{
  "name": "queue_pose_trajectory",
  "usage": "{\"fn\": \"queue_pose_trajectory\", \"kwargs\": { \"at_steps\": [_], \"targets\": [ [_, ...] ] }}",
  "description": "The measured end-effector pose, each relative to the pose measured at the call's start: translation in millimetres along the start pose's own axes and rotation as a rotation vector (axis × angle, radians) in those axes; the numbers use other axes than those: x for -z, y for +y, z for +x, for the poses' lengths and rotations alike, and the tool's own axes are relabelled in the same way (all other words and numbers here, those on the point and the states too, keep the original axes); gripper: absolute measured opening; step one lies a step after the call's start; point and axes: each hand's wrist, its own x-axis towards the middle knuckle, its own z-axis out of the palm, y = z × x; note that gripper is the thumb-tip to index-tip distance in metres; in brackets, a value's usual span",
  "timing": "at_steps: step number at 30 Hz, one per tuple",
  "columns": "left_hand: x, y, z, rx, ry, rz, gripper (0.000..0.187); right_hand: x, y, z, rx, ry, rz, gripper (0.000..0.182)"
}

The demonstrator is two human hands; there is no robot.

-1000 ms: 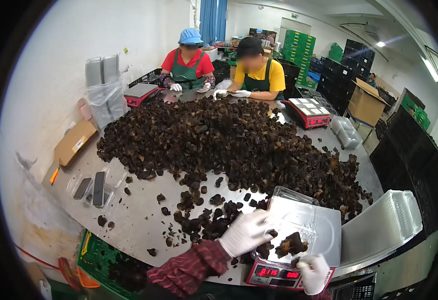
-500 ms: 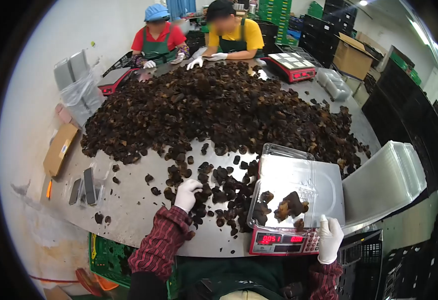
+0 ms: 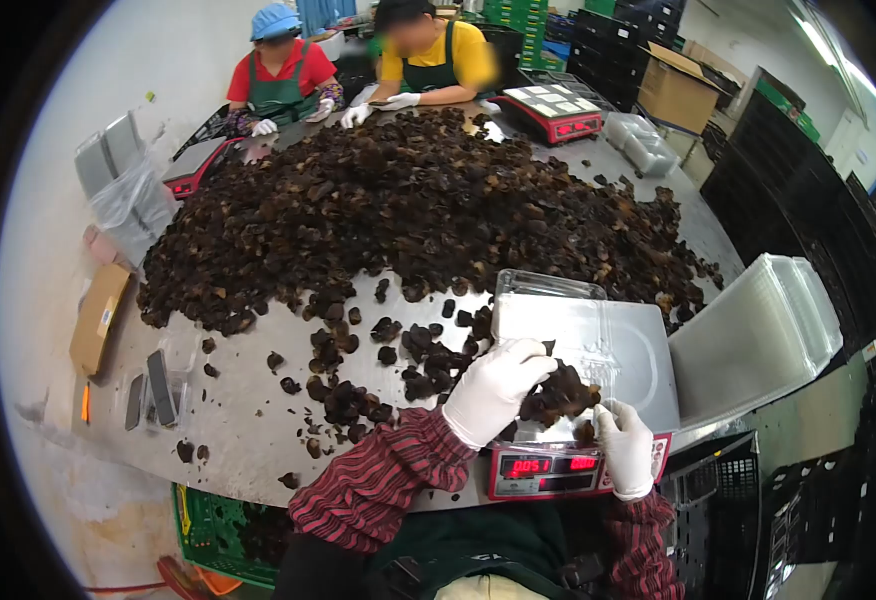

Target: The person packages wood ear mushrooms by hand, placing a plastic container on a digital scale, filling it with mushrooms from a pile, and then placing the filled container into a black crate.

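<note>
My left hand [image 3: 498, 392], in a white glove, is over a clear plastic tray [image 3: 590, 345] with its fingers pinched together. A dark piece of wood ear mushroom shows at its fingertips. More wood ear mushrooms [image 3: 561, 393] lie in the tray, partly hidden by this hand. The tray rests on a red digital scale [image 3: 648, 345] with lit red digits. My right hand [image 3: 626, 450], also gloved, is curled at the tray's front right edge; what its fingers hold, if anything, is hidden.
A large heap of wood ear mushrooms [image 3: 388, 210] covers the metal table [image 3: 248, 420]. Stacked clear trays [image 3: 758, 330] stand right of the scale. Two co-workers work across the table near other scales [image 3: 553, 115]. A green crate [image 3: 223, 540] is below the front edge.
My left hand has moved right, from the loose mushrooms on the table to above the tray. My right hand has closed in on the tray's edge. The camera view has shifted slightly.
</note>
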Motion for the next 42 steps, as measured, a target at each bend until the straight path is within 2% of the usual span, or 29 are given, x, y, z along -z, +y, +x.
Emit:
{"fn": "queue_pose_trajectory", "kwargs": {
  "at_steps": [1, 2, 3, 5, 6, 7, 9, 10, 12, 13, 15, 17, 19, 21, 23, 25, 27, 29, 33, 36, 37, 39, 42],
  "targets": [
    [-7, -1, 1, -0.061, -0.025, 0.041, 0.021, -6, 9, 3, 0.042, 0.045, 0.058, 0.026],
    [-12, 1, -1, -0.053, -0.147, 0.082, 0.025, -7, 15, 5, 0.057, 0.053, 0.040, 0.026],
    [-17, 1, -1, -0.059, -0.155, 0.071, 0.025, -7, 19, 6, 0.072, 0.058, 0.022, 0.026],
    [-23, 0, -2, -0.053, -0.320, 0.175, 0.033, -3, 7, 4, 0.063, 0.046, 0.030, 0.027],
    [-20, 1, -4, -0.046, -0.350, 0.184, 0.042, -1, 1, 3, 0.030, 0.037, 0.024, 0.027],
    [-16, 2, -4, -0.043, -0.351, 0.190, 0.042, -2, -2, 3, -0.002, 0.027, 0.020, 0.028],
    [-4, 6, -5, -0.081, -0.250, 0.065, 0.046, -5, 9, 6, 0.017, 0.063, 0.036, 0.028],
    [7, 8, -3, -0.064, -0.249, 0.078, 0.044, -4, 12, 7, 0.108, 0.121, -0.020, 0.029],
    [17, 0, -10, -0.029, -0.110, 0.086, 0.035, -2, 10, 8, 0.295, 0.278, -0.170, 0.026],
    [21, -5, -16, 0.005, -0.053, 0.093, 0.032, 0, 6, 9, 0.293, 0.279, -0.168, 0.026],
    [28, -10, -24, 0.133, 0.016, 0.068, 0.025, 6, -7, 13, 0.596, 0.521, -0.309, 0.021],
    [29, -9, -30, 0.186, 0.026, 0.081, 0.023, 9, -43, 8, 0.580, 0.463, -0.202, 0.019],
    [22, -8, -36, 0.181, 0.015, 0.100, 0.022, 4, -69, 8, 0.693, 0.189, -0.279, 0.016],
    [13, -5, -41, 0.209, 0.030, 0.108, 0.020, -13, -88, 16, 0.788, 0.035, -0.384, 0.012],
    [9, -6, -43, 0.229, 0.018, 0.132, 0.018, -33, -91, 28, 0.812, -0.107, -0.470, 0.021],
    [9, 0, -36, 0.258, -0.043, 0.270, 0.017, -51, -72, 39, 0.856, -0.125, -0.586, 0.016],
    [4, 0, -31, 0.259, -0.146, 0.470, 0.018, -50, -63, 40, 0.843, -0.142, -0.551, 0.014],
    [-5, -3, -29, 0.286, -0.162, 0.533, 0.015, -46, -61, 42, 0.831, -0.158, -0.521, 0.012],
    [-15, -13, -30, 0.259, -0.116, 0.571, 0.010, -38, -49, 41, 0.830, -0.181, -0.503, 0.008],
    [-9, -11, -28, 0.405, -0.042, 0.320, 0.008, -37, -42, 38, 0.862, -0.133, -0.513, 0.010],
    [-9, -11, -28, 0.405, -0.042, 0.322, 0.008, -37, -42, 37, 0.798, -0.148, -0.474, 0.009],
    [-7, -11, -29, 0.319, -0.014, 0.328, 0.009, -37, -43, 36, 0.736, -0.164, -0.433, 0.010],
    [-14, -5, -26, 0.318, -0.152, 0.563, 0.009, -40, -42, 36, 0.721, -0.164, -0.476, 0.010]
  ]
}}
